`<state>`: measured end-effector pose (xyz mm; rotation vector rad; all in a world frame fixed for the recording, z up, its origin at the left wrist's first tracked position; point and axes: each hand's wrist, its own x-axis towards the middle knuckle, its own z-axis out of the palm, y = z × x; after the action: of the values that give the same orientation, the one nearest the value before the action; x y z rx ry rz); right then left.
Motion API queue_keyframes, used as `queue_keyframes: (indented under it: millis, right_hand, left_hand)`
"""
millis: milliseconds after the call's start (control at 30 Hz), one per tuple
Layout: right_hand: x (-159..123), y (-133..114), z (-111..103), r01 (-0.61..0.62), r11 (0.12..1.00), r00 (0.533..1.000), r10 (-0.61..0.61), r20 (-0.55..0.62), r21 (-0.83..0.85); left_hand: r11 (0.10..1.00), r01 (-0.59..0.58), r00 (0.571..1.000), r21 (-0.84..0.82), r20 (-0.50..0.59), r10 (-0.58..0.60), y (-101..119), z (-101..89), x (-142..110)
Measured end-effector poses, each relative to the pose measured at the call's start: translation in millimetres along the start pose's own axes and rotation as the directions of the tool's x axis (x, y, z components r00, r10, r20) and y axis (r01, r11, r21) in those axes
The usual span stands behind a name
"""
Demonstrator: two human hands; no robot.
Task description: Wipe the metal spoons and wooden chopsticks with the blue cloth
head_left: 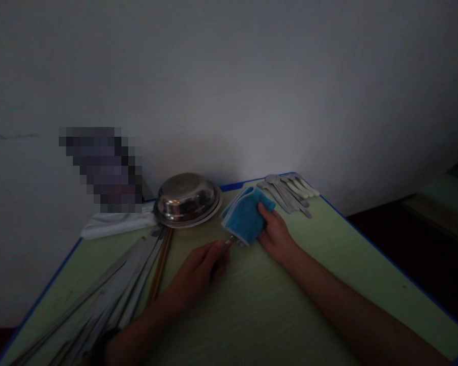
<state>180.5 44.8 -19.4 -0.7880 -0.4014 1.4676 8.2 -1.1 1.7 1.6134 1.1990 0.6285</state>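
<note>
My right hand [275,234] grips a folded blue cloth [244,216] with a white edge, wrapped over one end of a metal utensil [231,241]. My left hand [204,264] pinches the utensil's handle just left of the cloth. Most of the utensil is hidden under the cloth and my fingers, so its kind is unclear. Both hands rest low over the light green table [275,305].
An upturned steel bowl on plates [186,199] stands at the back. Several spoons [290,190] lie at the back right corner. Long metal utensils and chopsticks [133,284] spread across the left side. A white packet [116,223] lies by the wall. The table has a blue edge.
</note>
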Motion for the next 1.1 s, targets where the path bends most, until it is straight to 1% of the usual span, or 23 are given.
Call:
queue_keyframes:
  millis: [200, 433, 567, 633, 733, 833, 967, 1100]
  right_hand:
    - [1.7, 0.5, -1.4, -0.027, 1.000, 0.999, 0.026, 0.027, 0.012]
    - [2.3, -3.0, -0.6, -0.201, 0.976, 0.979, 0.197, 0.053, 0.085]
    - [2.0, -6.1, -1.7, -0.241, 0.965, 0.970, 0.234, 0.070, 0.109]
    - [2.1, -7.3, -2.2, -0.244, 0.962, 0.969, 0.237, 0.065, 0.121]
    - [1.1, -7.9, -2.5, -0.238, 0.964, 0.971, 0.232, 0.065, 0.116]
    - [-1.5, -6.2, -2.1, -0.231, 0.972, 0.970, 0.227, 0.083, 0.040]
    - [-5.2, -1.8, -0.2, -0.155, 0.986, 0.982, 0.161, 0.095, -0.068]
    - [-7.4, -0.1, 3.0, -0.130, 0.989, 0.987, 0.135, 0.091, -0.067]
  left_hand:
    - [1.000, -0.013, 1.000, -0.017, 0.011, 0.013, -1.9, -1.3, -0.8]
    - [0.999, -0.020, 1.000, -0.031, 0.020, 0.021, -0.2, 0.2, -1.8]
    - [1.000, -0.009, 0.998, 0.030, 0.055, 0.007, 0.3, 0.0, -1.4]
    - [0.997, -0.007, 0.998, 0.075, 0.069, 0.002, -0.3, 0.3, -1.1]
    - [0.989, -0.028, 0.998, 0.144, 0.060, 0.019, -1.7, 1.5, -0.6]
    - [0.979, -0.054, 0.997, 0.199, 0.057, 0.043, -2.7, 2.9, -0.4]
    - [0.962, -0.099, 0.994, 0.256, 0.068, 0.084, -1.5, 3.4, -0.7]
    - [0.936, -0.146, 0.989, 0.320, 0.079, 0.127, 1.7, 3.6, -1.7]
